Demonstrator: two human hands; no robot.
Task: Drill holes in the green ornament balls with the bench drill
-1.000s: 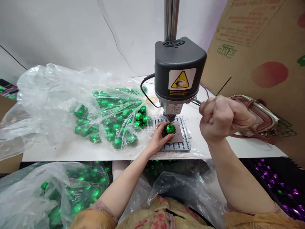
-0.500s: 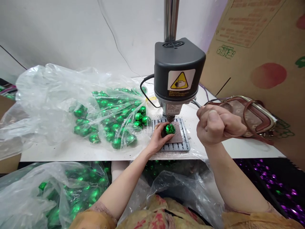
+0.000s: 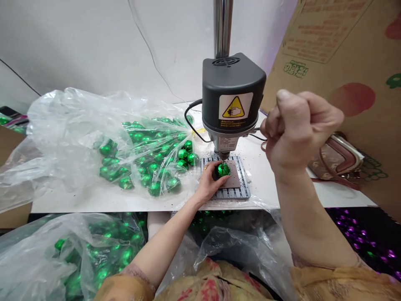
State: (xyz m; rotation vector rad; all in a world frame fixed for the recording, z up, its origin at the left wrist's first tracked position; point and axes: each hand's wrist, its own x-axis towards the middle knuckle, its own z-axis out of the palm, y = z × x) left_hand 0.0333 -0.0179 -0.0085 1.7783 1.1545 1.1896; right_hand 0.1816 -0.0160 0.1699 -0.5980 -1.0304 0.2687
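A shiny green faceted ball (image 3: 224, 169) sits on a brown board (image 3: 233, 177) over the slotted metal base (image 3: 244, 184) of a drill press (image 3: 233, 100). My left hand (image 3: 210, 179) is closed around the ball's left side, thumb in front and fingers behind. Right above the ball is the drill chuck (image 3: 223, 154), its thin bit down at the ball's top. Raised to the right of the drill head, my right hand (image 3: 297, 125) is wrapped in a fist round the drill press's lever, most of which the fingers hide.
Left of the press lies a clear plastic bag (image 3: 78, 121) with many green balls (image 3: 153, 167). Another bag of green balls (image 3: 103, 251) is below the table edge. A printed cardboard box (image 3: 332, 54) and a handbag (image 3: 341, 156) stand at the right. Purple shiny pieces (image 3: 354, 234) lie below.
My right hand has risen with the lever, and the drill head's chuck sits about as low as before. My left hand stays on the green ball.
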